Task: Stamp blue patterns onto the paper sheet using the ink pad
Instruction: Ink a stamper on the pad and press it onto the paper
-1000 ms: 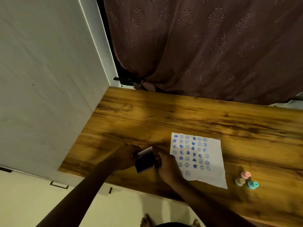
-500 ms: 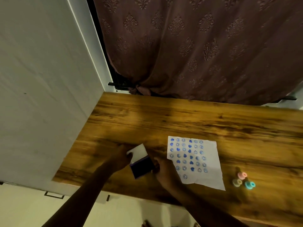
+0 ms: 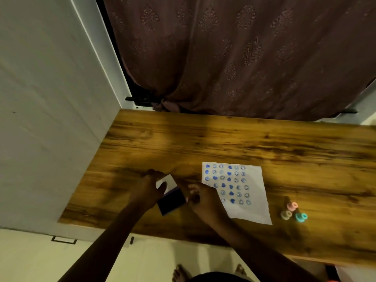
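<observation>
The ink pad [image 3: 172,202], a small dark blue case with its white lid [image 3: 167,180] swung up toward twelve o'clock, sat near the front edge of the wooden table [image 3: 264,143], at about nine o'clock from the paper sheet [image 3: 240,192]. The left hand [image 3: 147,191] was closed around the lid, its fingers curled over the white edge and the thumb laid across the lid's face. The right hand [image 3: 203,200] was at three o'clock of the pad, with its fingertips [image 3: 193,188] bent inward and touching the case's right side; whether they truly pinched it or merely rested against it could not be told. That hand's back overlapped the sheet's lower left corner. The sheet lay flat, tilted slightly, with rows of blue hearts and round smiling faces filling its upper left part and bare white toward five o'clock. At three o'clock of the sheet, apart from it, stood three small stamps: a pink one [image 3: 292,205], a beige one [image 3: 286,214] and a teal one [image 3: 301,217], clustered close together. A patterned brown curtain [image 3: 244,58] hung at twelve o'clock beyond the table.
</observation>
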`<move>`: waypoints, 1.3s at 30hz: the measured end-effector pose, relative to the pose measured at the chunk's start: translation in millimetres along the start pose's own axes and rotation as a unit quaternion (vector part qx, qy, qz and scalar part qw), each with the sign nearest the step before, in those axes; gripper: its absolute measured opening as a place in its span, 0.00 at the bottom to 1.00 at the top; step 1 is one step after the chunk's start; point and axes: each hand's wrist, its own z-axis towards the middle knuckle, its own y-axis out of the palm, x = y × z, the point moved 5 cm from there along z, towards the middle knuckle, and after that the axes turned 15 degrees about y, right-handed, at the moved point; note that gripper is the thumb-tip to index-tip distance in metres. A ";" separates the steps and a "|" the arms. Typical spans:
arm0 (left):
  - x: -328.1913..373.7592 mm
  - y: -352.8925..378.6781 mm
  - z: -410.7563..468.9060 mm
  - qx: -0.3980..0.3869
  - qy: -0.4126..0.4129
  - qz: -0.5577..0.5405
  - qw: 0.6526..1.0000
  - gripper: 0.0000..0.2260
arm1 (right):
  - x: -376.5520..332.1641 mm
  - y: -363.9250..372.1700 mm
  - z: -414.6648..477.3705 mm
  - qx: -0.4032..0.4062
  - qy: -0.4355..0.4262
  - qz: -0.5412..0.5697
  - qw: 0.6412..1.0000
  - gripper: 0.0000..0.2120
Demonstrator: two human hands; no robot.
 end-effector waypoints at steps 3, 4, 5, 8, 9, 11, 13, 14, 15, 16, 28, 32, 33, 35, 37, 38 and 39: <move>31.7 3.0 -2.3 0.008 0.007 -0.019 1.000 0.11 | -2.1 -25.9 -5.6 0.007 -0.010 0.036 0.999 0.16; 44.1 6.9 -2.8 0.008 0.014 -0.029 0.999 0.09 | -0.5 -36.0 -7.7 0.010 -0.013 0.044 0.999 0.15; 56.8 11.3 -3.4 0.005 0.026 -0.041 0.999 0.06 | 1.2 -45.7 -9.8 0.012 -0.017 0.051 0.998 0.14; 94.4 33.1 -2.9 -0.017 0.056 -0.076 0.995 0.07 | 11.7 -77.2 -17.2 0.028 -0.016 0.066 0.997 0.14; 104.9 41.6 -0.8 -0.017 0.059 -0.081 0.995 0.09 | 16.9 -88.3 -19.6 0.037 -0.014 0.069 0.997 0.14; 122.9 57.7 4.4 -0.008 0.050 -0.105 0.993 0.12 | 28.7 -109.5 -25.2 0.051 -0.009 0.076 0.996 0.15; 140.6 72.9 8.9 -0.007 0.041 -0.154 0.987 0.11 | 40.1 -128.6 -30.7 0.062 -0.008 0.075 0.995 0.15; 150.7 80.2 11.0 -0.008 0.043 -0.173 0.984 0.10 | 46.7 -138.5 -33.0 0.070 -0.009 0.068 0.995 0.15; 160.8 86.6 12.8 -0.009 0.050 -0.182 0.982 0.09 | 53.2 -148.1 -35.0 0.078 -0.008 0.055 0.995 0.15; 170.6 92.8 14.3 -0.011 0.058 -0.188 0.980 0.09 | 60.0 -157.8 -37.0 0.084 -0.007 0.038 0.996 0.15; 240.4 153.8 20.9 -0.077 0.097 -0.184 0.975 0.10 | 144.2 -219.2 -52.6 0.093 -0.031 -0.375 0.922 0.13; 246.9 163.7 18.1 -0.096 0.105 -0.184 0.973 0.11 | 155.8 -217.9 -51.0 0.074 -0.043 -0.456 0.886 0.15; 247.6 165.3 17.4 -0.099 0.108 -0.181 0.973 0.11 | 157.5 -216.5 -49.6 0.076 -0.047 -0.466 0.880 0.14; 248.2 169.2 16.2 -0.108 0.106 -0.176 0.973 0.11 | 161.2 -214.2 -46.8 0.074 -0.056 -0.476 0.875 0.14; 248.0 172.5 14.7 -0.119 0.101 -0.182 0.971 0.11 | 161.5 -212.8 -45.1 0.075 -0.067 -0.477 0.873 0.13; 247.8 173.7 14.0 -0.123 0.099 -0.186 0.970 0.11 | 161.3 -213.0 -44.6 0.079 -0.072 -0.471 0.876 0.13; 247.2 174.4 13.7 -0.126 0.099 -0.191 0.968 0.12 | 160.3 -214.2 -44.1 0.086 -0.073 -0.453 0.884 0.12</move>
